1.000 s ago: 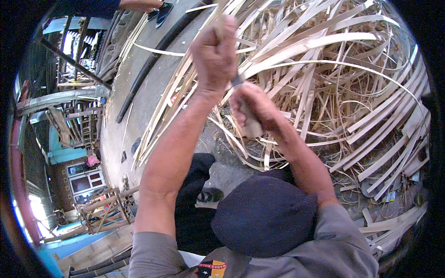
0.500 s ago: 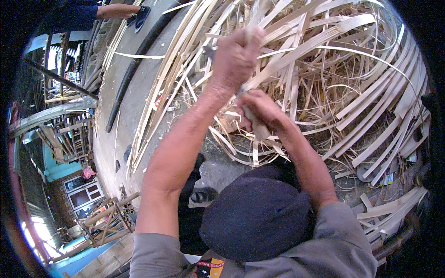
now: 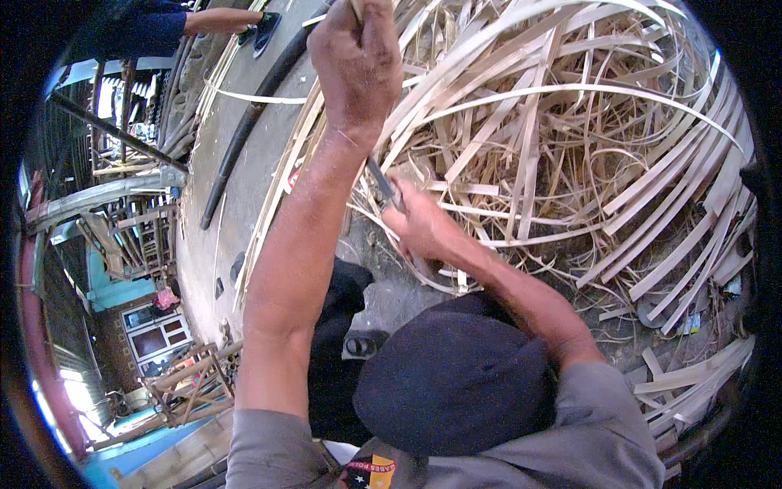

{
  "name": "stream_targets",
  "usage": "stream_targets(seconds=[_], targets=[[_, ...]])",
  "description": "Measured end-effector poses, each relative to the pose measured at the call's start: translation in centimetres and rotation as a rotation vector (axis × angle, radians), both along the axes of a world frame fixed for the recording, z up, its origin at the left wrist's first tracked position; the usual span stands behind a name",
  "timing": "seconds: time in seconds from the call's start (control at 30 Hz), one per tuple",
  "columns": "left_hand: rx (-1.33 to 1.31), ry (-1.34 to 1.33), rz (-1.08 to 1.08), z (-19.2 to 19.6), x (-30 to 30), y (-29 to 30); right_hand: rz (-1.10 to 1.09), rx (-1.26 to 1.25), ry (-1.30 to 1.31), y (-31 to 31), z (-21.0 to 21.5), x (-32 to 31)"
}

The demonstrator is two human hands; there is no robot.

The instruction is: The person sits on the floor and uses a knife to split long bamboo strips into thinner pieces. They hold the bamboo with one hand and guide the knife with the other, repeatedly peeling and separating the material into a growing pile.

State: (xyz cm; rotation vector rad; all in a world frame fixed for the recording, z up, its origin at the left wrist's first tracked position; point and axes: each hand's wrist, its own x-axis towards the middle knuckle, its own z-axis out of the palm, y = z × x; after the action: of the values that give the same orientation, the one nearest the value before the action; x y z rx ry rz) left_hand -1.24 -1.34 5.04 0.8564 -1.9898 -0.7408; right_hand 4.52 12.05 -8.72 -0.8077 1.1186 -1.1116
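A heap of pale strips (image 3: 529,143) covers the ground (image 3: 265,147); the left hand (image 3: 356,72), curled tight, has pulled away from the right hand (image 3: 423,224), wrapped round a knife (image 3: 380,184) now barer, seemingly between strokes. The left hand pinches a thin strip (image 3: 357,9) at the top edge.

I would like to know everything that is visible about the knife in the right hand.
The knife has a narrow, dark grey blade that looks like metal. The right hand is closed around its handle and hides most of it. The blade slants up and to the left in the picture, ending beside the left forearm; I cannot tell whether they touch.
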Motion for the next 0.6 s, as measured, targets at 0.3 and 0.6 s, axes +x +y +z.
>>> stream_targets(seconds=[0.3,0.6], targets=[[-0.201,-0.093,-0.066,-1.5,-0.5,-1.2,-0.113,-0.074,-0.220,1.1,-0.5,-1.2],[-0.113,0.150,0.063,-0.2,1.5,-3.9,-0.435,-0.330,-0.369,2.4,5.2,-6.9]])
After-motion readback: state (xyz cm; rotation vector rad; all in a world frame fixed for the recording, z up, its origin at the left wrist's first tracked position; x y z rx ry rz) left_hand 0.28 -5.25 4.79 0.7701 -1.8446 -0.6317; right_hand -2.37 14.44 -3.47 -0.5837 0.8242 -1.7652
